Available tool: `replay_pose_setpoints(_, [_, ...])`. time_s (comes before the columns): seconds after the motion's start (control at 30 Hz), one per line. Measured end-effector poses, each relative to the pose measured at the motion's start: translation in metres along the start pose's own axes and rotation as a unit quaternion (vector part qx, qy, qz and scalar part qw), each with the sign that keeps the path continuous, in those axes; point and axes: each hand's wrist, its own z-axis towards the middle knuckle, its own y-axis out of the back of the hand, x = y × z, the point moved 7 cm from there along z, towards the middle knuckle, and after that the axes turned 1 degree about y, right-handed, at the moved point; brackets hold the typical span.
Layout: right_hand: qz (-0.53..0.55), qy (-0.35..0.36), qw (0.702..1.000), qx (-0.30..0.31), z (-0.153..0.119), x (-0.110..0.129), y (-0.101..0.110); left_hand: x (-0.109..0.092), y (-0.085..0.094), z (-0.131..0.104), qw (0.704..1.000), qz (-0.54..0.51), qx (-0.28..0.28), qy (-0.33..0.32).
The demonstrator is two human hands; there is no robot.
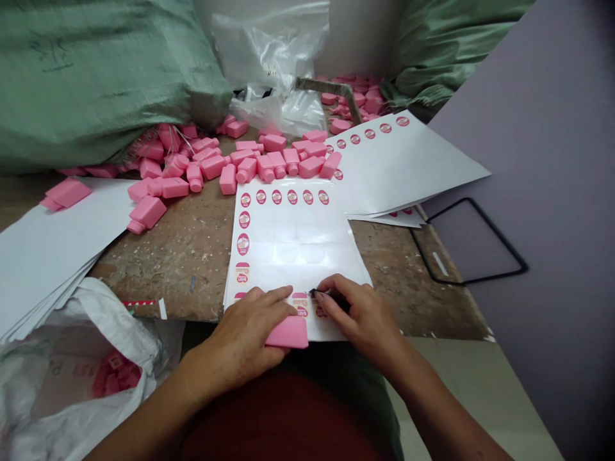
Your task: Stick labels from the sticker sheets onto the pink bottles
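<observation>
My left hand holds a pink bottle lying flat at the near edge of a white sticker sheet. Its fingers reach over the sheet above the bottle. A thin, dark pointed tool is pinched in my right hand, its tip beside a rectangular pink-and-yellow label on the sheet. Oval pink stickers run along the sheet's far and left edges; the middle has none. What the tool's tip touches is too small to tell.
Many pink bottles lie across the wooden table beyond the sheet. More sheets lie at the right, others at the left. Green sacks stand behind. A white bag hangs open at the lower left; a purple wall bounds the right.
</observation>
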Motion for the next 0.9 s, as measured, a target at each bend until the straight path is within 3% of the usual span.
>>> replay_pose_setpoints(0.1, [-0.071, 0.039, 0.996, -0.029, -0.001, 0.008, 0.001, 0.013, 0.009, 0.0, 0.988, -0.13, -0.042, 0.066])
replay_pose_setpoints(0.2, [-0.119, 0.048, 0.991, -0.038, -0.001, 0.013, -0.002, 0.031, 0.017, 0.0, 0.938, -0.29, -0.1, 0.162])
replay_pose_setpoints(0.27, [-0.139, 0.031, 0.989, -0.039, 0.001, 0.012, -0.004, 0.039, 0.02, 0.0, 0.897, -0.377, -0.136, 0.185])
replay_pose_setpoints(0.4, [-0.054, -0.052, 0.997, -0.024, 0.005, 0.0, -0.002, 0.045, 0.018, 0.001, 0.82, -0.514, -0.164, 0.19])
replay_pose_setpoints(0.53, [0.191, -0.121, 0.974, -0.001, 0.004, -0.01, 0.005, 0.044, 0.017, 0.0, 0.797, -0.549, -0.174, 0.18])
replay_pose_setpoints(0.7, [0.279, -0.114, 0.953, -0.028, 0.003, 0.006, 0.022, 0.035, 0.016, -0.005, 0.778, -0.576, -0.184, 0.172])
replay_pose_setpoints(0.9, [0.295, -0.077, 0.952, -0.01, 0.008, 0.042, 0.021, 0.004, 0.002, 0.001, 0.659, -0.735, -0.125, 0.101])
